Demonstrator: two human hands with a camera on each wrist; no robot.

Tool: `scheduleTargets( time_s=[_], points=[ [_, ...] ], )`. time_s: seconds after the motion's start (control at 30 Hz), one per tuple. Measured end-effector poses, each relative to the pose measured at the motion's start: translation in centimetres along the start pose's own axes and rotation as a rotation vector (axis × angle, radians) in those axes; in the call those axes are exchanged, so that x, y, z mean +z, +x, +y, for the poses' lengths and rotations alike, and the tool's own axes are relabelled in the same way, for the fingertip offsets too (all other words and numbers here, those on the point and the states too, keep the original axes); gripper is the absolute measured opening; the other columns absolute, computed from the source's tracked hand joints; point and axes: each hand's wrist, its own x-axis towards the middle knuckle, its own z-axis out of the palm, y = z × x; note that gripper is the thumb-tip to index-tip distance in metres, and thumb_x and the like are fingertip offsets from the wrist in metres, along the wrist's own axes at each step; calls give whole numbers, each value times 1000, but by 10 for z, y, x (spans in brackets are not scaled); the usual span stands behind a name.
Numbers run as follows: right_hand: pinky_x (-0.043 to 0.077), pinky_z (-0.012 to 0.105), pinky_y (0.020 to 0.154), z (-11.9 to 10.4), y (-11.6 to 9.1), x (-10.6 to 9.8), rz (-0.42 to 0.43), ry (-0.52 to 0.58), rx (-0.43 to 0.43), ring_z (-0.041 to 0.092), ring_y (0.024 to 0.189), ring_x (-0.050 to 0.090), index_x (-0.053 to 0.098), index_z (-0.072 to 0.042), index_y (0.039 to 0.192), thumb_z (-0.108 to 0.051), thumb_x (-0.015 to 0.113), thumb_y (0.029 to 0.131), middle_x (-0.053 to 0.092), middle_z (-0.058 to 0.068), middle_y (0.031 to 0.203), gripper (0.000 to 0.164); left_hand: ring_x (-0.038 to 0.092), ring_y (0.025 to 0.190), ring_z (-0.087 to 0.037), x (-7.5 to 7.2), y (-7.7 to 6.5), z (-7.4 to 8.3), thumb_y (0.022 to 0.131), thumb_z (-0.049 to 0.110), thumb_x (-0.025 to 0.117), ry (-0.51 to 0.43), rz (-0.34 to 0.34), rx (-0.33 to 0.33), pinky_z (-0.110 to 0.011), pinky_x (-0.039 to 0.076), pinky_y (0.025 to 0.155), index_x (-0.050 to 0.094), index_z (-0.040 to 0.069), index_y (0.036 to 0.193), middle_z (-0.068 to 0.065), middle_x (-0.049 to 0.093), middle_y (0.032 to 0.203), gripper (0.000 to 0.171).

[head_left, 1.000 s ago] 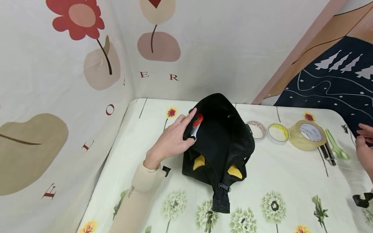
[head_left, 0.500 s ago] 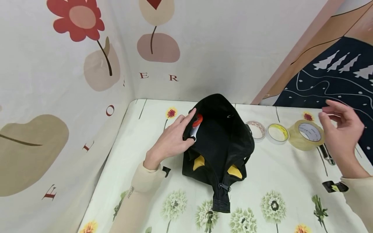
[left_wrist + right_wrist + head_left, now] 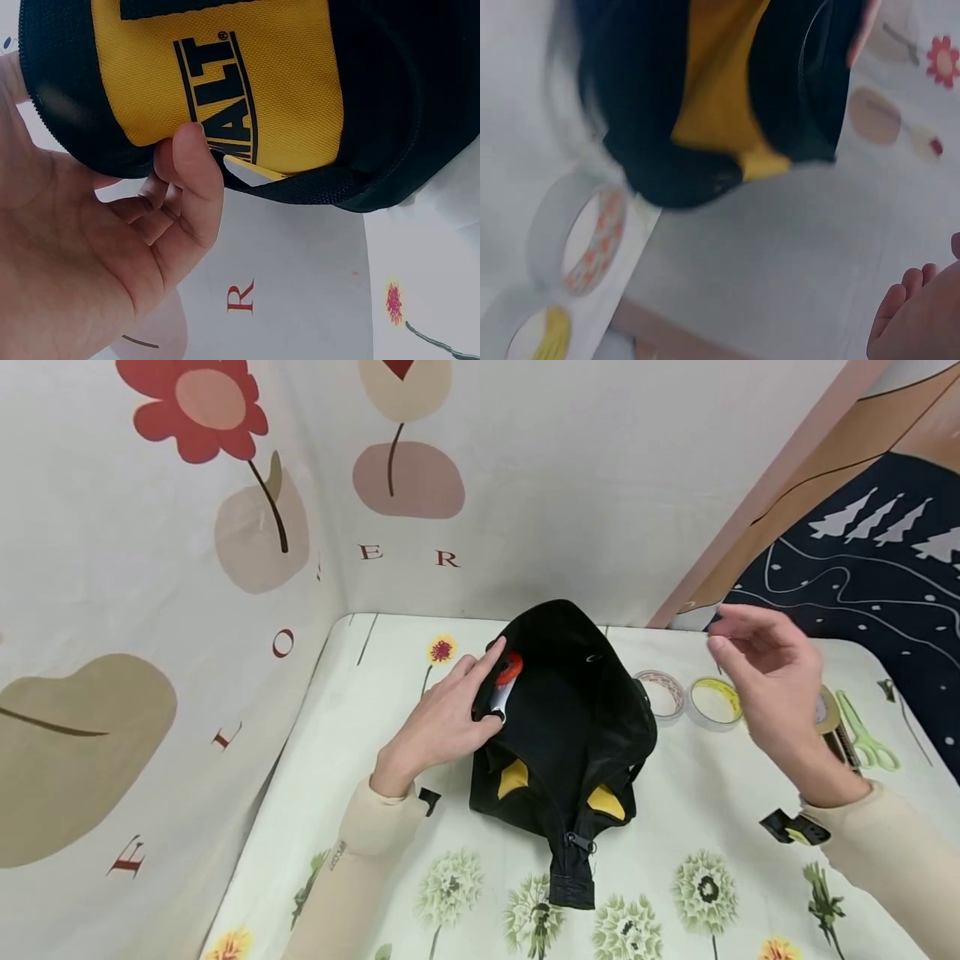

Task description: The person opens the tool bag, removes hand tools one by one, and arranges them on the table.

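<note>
A black tool bag (image 3: 555, 727) with yellow panels lies with its mouth wide open on the table. My left hand (image 3: 442, 714) grips its left rim, thumb on the inside. In the left wrist view, that hand (image 3: 90, 232) is at the edge of the bag's yellow lettered panel (image 3: 292, 82). A red-and-white tool (image 3: 508, 675) sits inside, partly covered by the rim and thumb. My right hand (image 3: 780, 685) is raised over the tape rolls, fingers loosely bent and holding nothing. The right wrist view has its fingers (image 3: 896, 304) low at the right, apart from the bag (image 3: 720, 90).
Right of the bag stand a clear tape roll with a red-printed core (image 3: 662, 695) and one with a yellow core (image 3: 714, 703). A large tape roll (image 3: 827, 710) and a box cutter (image 3: 846, 747) are partly hidden behind my right hand. Green scissors (image 3: 870, 743) lie farther right.
My right hand has come in from the right edge, moving left past the scissors and large tape roll. The left hand and bag have stayed in place.
</note>
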Motion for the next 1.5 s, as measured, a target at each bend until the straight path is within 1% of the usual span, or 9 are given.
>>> scheduleTargets(
  time_s=[0.1, 0.23, 0.33, 0.43, 0.63, 0.77, 0.87, 1.2, 1.5],
  points=[
    [56, 20, 92, -2, -1, 18, -59, -17, 10, 14, 97, 71, 71, 17, 128, 17, 68, 96, 77, 3, 106, 32, 45, 70, -23, 0, 0, -1, 93, 12, 65, 2, 2, 8, -36, 36, 65, 21, 24, 180, -11, 53, 119, 98],
    [56, 22, 93, -3, -1, 42, -94, 24, 102, 17, 99, 71, 73, 13, 127, 16, 70, 97, 77, 1, 107, 30, 45, 70, -22, 0, 0, -2, 92, 13, 64, -3, 7, 14, -36, 35, 64, 21, 24, 180, -10, 53, 120, 98],
    [56, 22, 91, -3, 1, 58, -104, 68, 169, 17, 99, 70, 79, 4, 123, 14, 70, 98, 77, 0, 106, 29, 46, 70, -22, 1, 0, -2, 93, 13, 64, -10, 10, 14, -36, 36, 64, 21, 24, 180, -11, 53, 122, 98],
    [56, 22, 89, -2, 2, 72, -122, 84, 199, 15, 98, 70, 81, -4, 121, 15, 69, 99, 78, -1, 106, 32, 46, 71, -22, 1, 0, -1, 93, 13, 65, -10, 10, 17, -37, 36, 64, 21, 24, 180, -10, 54, 123, 98],
    [57, 22, 89, 7, -5, 98, -219, 1, 234, 13, 100, 72, 77, 5, 125, 12, 72, 97, 76, 0, 107, 28, 46, 69, -21, 0, 1, 0, 94, 12, 66, -9, 10, 19, -36, 37, 64, 20, 24, 180, -11, 54, 124, 98],
    [56, 23, 89, 21, -14, 115, -333, -66, 280, 14, 101, 70, 74, 8, 129, 7, 76, 98, 73, 10, 112, 31, 48, 71, -21, -1, 1, 1, 94, 12, 67, -2, 10, 11, -37, 39, 66, 21, 24, 180, -11, 54, 122, 98],
    [56, 23, 88, 31, -20, 124, -388, -107, 312, 13, 101, 69, 73, 7, 131, 4, 76, 99, 72, 19, 116, 32, 49, 73, -22, -1, 1, 1, 94, 13, 67, 2, 8, 8, -38, 41, 68, 21, 24, 180, -12, 54, 124, 98],
    [56, 22, 92, 58, -26, 144, -380, -120, 496, 18, 103, 69, 70, 4, 137, -2, 80, 99, 70, 22, 122, 40, 52, 79, -24, -2, 1, 0, 95, 16, 67, 3, -2, -7, -39, 43, 71, 21, 25, 180, -13, 54, 130, 97],
    [55, 22, 92, 80, -28, 153, -383, -193, 589, 35, 114, 69, 66, 4, 143, 0, 84, 94, 66, 30, 132, 53, 52, 79, -23, -3, 1, 1, 96, 16, 70, 6, -12, 2, -38, 44, 71, 21, 25, 180, -12, 54, 127, 97]
  ],
)
